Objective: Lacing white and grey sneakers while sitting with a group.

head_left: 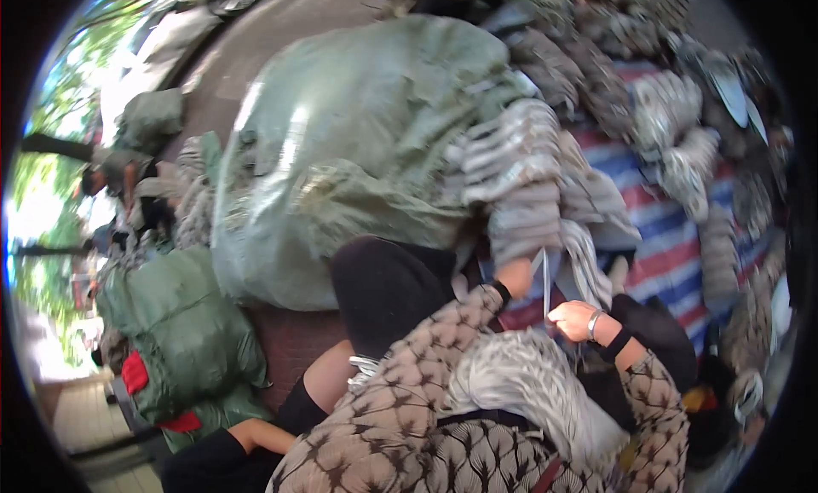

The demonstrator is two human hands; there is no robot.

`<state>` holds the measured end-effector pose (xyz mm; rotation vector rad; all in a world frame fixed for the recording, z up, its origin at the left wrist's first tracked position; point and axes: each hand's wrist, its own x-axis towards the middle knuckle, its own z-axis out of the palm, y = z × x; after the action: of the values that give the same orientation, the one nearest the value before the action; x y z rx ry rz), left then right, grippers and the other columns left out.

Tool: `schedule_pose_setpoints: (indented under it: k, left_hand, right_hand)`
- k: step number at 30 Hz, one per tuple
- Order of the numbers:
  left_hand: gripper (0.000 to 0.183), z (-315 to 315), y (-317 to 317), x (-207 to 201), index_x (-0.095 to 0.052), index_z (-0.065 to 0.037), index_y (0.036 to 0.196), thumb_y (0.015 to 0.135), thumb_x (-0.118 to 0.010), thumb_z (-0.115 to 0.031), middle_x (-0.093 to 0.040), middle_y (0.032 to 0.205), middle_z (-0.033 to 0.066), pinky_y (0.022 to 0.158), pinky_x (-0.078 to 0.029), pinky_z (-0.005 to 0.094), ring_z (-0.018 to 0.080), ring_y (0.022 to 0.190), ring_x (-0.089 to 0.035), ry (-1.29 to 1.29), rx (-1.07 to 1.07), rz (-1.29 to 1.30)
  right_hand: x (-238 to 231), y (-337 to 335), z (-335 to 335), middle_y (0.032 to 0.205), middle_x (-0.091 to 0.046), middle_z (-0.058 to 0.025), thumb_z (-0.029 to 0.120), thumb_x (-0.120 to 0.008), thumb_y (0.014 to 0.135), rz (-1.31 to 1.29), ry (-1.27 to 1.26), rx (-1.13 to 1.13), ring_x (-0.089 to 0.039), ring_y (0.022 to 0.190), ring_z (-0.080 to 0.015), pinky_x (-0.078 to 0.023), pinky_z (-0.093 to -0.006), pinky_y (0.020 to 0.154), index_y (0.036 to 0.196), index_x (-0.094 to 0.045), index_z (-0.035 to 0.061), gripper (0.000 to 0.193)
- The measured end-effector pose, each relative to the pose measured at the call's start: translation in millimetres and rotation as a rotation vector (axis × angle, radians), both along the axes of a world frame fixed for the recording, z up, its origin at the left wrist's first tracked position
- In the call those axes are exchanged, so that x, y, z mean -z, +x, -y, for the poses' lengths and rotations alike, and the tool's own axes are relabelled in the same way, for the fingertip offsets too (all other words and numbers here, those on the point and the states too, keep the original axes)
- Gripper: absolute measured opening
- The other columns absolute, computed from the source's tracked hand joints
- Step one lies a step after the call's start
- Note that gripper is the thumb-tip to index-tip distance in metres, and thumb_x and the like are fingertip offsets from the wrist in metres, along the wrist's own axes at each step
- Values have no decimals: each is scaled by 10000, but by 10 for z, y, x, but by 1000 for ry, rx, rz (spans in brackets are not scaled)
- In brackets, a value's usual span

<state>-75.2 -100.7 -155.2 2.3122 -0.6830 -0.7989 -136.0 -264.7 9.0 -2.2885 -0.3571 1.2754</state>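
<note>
A thin white strip (547, 282) stands in a narrow peak between my hands. My right hand (576, 319), with a metal bracelet and a dark band at the wrist, pinches one leg of it. My left hand (515, 278) is closed beside the other leg, just below a bundle of folded grey-beige fabric (523, 182); its fingertips are blurred, but it seems to hold the strip. A thick hank of pale white strips (520, 378) lies across my lap, under my forearms. More white strips (586, 263) hang beside the bundle.
A huge pale green sack (358, 144) fills the space ahead. Green packed bales (183, 331) sit at the left, near another person's bare arm (262, 435). Tied grey bundles (667, 109) lie on a striped red, white and blue sheet (665, 237) at the right.
</note>
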Motion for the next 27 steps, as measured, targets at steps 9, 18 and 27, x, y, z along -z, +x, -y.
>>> schedule_pose_setpoints:
  k: [9,18,27]
  left_hand:
    - [178,177,55,-239,-488,-18,737,862,-539,-134,-594,624,97,427,-455,315,181,492,-590,-205,-273,-715]
    - [169,20,23,-399,-485,-24,750,890,-512,-114,-580,609,68,426,-423,276,149,491,-560,-64,30,-847]
    - [160,-208,111,-224,-490,-31,773,894,-520,-132,-592,626,62,444,-392,256,123,506,-534,-112,-152,-630]
  right_hand:
    - [-433,-431,-119,867,-662,-147,181,-543,747,73,-208,3,-646,845,-312,-504,-415,707,912,-646,101,210]
    - [1150,118,-7,951,-645,-190,76,-514,754,21,160,874,-626,871,-356,-503,-386,754,1075,-597,86,332]
    - [1300,260,-520,1025,-566,-280,72,-503,783,355,-67,1048,-550,943,-435,-449,-484,814,1244,-412,33,471]
